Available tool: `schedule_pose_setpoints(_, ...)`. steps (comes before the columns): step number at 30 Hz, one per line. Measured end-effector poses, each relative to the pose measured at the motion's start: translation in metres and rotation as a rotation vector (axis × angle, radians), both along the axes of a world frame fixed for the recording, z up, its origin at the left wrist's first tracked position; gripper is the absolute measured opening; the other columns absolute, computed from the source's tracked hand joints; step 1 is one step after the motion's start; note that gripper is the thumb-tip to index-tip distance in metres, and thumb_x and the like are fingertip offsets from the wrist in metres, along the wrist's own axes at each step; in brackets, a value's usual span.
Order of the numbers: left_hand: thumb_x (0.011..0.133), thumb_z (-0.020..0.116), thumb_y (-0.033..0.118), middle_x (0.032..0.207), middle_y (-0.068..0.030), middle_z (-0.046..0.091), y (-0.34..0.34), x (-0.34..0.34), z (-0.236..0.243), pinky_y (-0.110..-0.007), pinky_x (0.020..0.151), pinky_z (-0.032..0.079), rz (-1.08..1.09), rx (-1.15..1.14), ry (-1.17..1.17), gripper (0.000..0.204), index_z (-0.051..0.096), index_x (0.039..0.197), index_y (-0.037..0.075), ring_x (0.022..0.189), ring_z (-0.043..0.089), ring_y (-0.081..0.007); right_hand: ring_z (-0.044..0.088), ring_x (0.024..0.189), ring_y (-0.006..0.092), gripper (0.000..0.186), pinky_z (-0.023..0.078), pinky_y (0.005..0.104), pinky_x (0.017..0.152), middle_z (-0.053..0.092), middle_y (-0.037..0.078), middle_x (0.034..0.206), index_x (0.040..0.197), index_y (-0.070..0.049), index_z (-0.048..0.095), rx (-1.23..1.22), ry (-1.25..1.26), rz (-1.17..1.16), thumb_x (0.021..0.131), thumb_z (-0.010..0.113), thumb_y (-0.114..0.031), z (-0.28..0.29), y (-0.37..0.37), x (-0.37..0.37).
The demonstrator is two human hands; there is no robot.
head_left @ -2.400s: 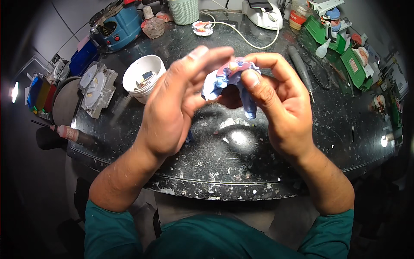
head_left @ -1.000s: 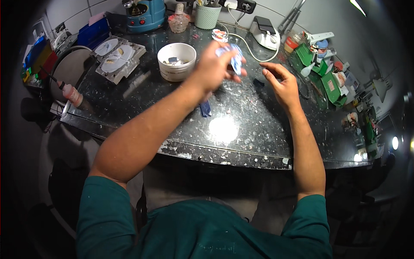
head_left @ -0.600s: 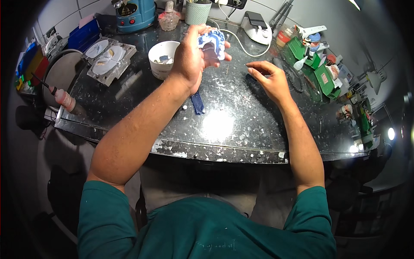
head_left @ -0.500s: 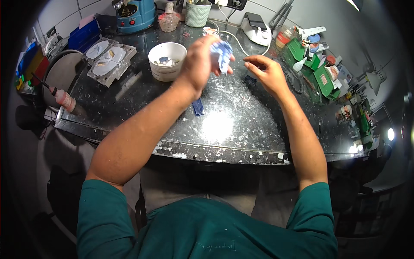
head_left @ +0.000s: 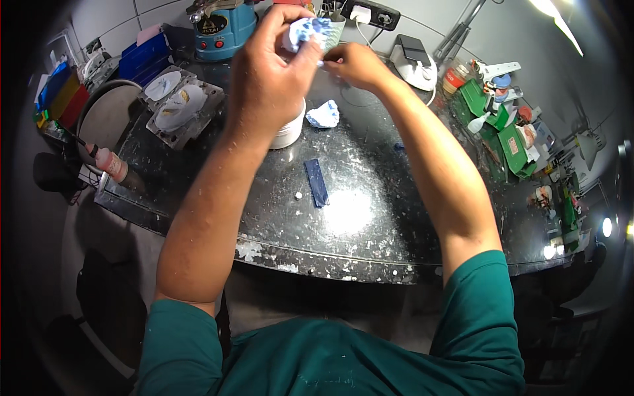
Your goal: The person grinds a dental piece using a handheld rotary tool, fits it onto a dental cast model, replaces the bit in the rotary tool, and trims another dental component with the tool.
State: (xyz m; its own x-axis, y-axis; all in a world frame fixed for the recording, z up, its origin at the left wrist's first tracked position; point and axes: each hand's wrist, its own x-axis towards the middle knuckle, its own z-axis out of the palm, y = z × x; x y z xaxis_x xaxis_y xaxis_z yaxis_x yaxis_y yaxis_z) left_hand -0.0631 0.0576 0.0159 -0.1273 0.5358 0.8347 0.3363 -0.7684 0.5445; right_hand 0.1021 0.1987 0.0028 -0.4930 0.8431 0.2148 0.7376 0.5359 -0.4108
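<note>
My left hand (head_left: 274, 56) is raised over the far part of the bench. Its thumb and fingers are closed around a white lump with blue patches (head_left: 309, 32), which looks like a dental plaster cast with blue wax. Just to the right, my right hand (head_left: 356, 66) has its fingers curled in a pinch; whatever may be at the fingertips is too small to make out. A second pale blue-white piece (head_left: 323, 114) lies on the bench below the hands. Nearer to me lies a flat dark blue strip (head_left: 316, 183), perhaps wax.
A white tub (head_left: 288, 135) stands partly behind my left wrist. Left of it are a metal block with white plaster discs (head_left: 188, 119) and a pink bottle (head_left: 111, 164). A blue machine (head_left: 224, 36) stands at the back. Green trays (head_left: 515, 152) crowd the right side.
The blue-white piece from my left hand now lies on the bench, and that hand grips another white-and-blue lump farther back. My right hand has moved left and farther away, close to it.
</note>
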Motion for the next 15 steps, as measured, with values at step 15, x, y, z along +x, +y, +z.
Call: schedule_pose_setpoints(15,0.080,0.075,0.014,0.083,-0.0117,0.069,0.010,-0.062,-0.006,-0.034,0.071,0.049,0.372,-0.686,0.561,0.019,0.070,0.094,0.003,0.076,0.064,-0.0189,0.070,0.085,0.0158,0.024,0.053,0.0313,0.078,0.074,0.009,0.091,0.102,-0.007,0.074,-0.043,-0.258,0.019,0.088,0.071,-0.027,-0.009,-0.013,0.064)
